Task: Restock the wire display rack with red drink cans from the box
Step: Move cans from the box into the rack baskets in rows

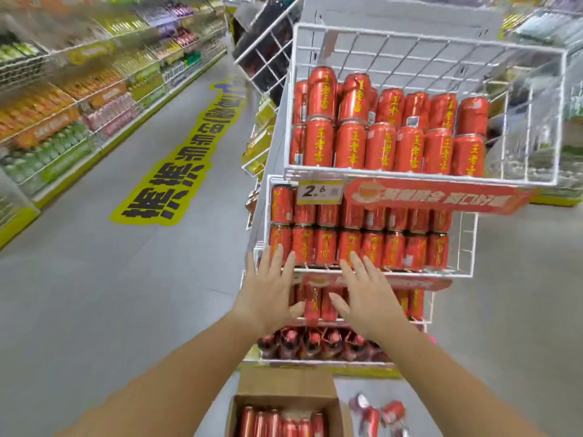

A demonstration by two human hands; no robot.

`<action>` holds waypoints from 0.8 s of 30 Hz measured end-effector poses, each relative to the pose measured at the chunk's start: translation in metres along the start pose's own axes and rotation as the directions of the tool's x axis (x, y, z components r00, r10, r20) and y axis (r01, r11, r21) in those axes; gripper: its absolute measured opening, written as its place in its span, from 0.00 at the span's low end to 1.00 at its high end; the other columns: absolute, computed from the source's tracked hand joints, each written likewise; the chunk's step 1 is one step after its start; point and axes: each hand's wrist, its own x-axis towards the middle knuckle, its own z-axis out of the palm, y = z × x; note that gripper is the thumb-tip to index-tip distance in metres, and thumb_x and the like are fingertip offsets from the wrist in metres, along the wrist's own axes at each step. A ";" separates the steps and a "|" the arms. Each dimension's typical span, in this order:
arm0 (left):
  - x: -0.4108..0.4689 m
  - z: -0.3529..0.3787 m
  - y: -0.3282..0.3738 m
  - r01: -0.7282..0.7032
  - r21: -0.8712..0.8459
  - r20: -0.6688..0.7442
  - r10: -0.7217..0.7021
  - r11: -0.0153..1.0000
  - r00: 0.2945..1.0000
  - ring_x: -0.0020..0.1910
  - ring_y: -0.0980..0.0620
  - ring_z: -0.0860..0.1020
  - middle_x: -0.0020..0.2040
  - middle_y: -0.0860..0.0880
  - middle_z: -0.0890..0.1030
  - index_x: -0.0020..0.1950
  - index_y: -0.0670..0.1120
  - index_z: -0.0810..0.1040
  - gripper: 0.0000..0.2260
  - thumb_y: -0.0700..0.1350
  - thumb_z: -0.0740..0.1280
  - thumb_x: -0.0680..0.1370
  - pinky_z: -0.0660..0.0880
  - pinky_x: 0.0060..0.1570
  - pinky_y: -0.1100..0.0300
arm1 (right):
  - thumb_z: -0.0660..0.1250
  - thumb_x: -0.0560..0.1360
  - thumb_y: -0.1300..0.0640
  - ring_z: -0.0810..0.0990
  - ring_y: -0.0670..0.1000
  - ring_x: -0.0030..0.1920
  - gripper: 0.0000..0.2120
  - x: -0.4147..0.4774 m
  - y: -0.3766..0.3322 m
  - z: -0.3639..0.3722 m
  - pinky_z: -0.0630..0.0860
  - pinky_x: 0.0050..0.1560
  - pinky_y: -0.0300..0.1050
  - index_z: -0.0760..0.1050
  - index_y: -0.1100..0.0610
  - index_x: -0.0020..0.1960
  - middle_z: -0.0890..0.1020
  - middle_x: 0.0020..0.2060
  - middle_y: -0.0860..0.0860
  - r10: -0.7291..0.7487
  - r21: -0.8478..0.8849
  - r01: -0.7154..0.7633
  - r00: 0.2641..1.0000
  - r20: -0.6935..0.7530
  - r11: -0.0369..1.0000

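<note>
A white wire display rack [426,181] with several tiers stands ahead, stocked with red drink cans [381,146]. Its top basket has bare room on the right side. Both of my hands reach out in front of the rack's lower tiers, fingers straight and spread, holding nothing. My left hand [271,288] is near the left edge of the middle tier; my right hand [369,291] is beside it, over the third tier's cans [314,302]. An open cardboard box [284,389] with several red cans [280,424] sits on the floor below.
A few loose red cans or wrappers [381,414] lie on the floor right of the box. Bottles [318,343] fill the lowest tier. A price tag [320,192] hangs on the top basket. Shelving [63,105] lines the aisle at left, with a yellow floor sticker [176,162].
</note>
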 end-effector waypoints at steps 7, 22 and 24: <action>-0.031 0.154 0.029 0.053 -0.082 0.187 -0.037 0.995 0.982 0.81 0.35 0.51 0.83 0.37 0.50 0.83 0.42 0.46 0.45 0.68 0.57 0.76 0.52 0.76 0.36 | 0.48 0.76 0.36 0.65 0.63 0.75 0.38 -0.027 0.009 0.157 0.68 0.70 0.62 0.66 0.59 0.76 0.65 0.76 0.59 -0.046 0.036 0.039 0.973 0.225 0.999; -0.137 0.512 0.095 0.153 -0.114 0.566 -0.062 0.982 0.822 0.81 0.38 0.54 0.83 0.40 0.53 0.84 0.46 0.46 0.45 0.71 0.48 0.74 0.57 0.77 0.37 | 0.35 0.76 0.35 0.52 0.57 0.80 0.37 -0.152 0.003 0.519 0.54 0.78 0.56 0.47 0.52 0.81 0.51 0.81 0.53 -0.104 0.134 0.018 0.736 0.669 0.991; -0.150 0.554 0.100 0.153 -0.098 0.634 -0.056 0.983 0.771 0.82 0.39 0.49 0.84 0.42 0.48 0.83 0.47 0.40 0.44 0.71 0.48 0.76 0.53 0.79 0.39 | 0.41 0.81 0.36 0.50 0.55 0.80 0.33 -0.166 -0.002 0.560 0.53 0.78 0.54 0.44 0.49 0.81 0.49 0.81 0.50 -0.109 0.171 -0.019 0.703 0.703 0.985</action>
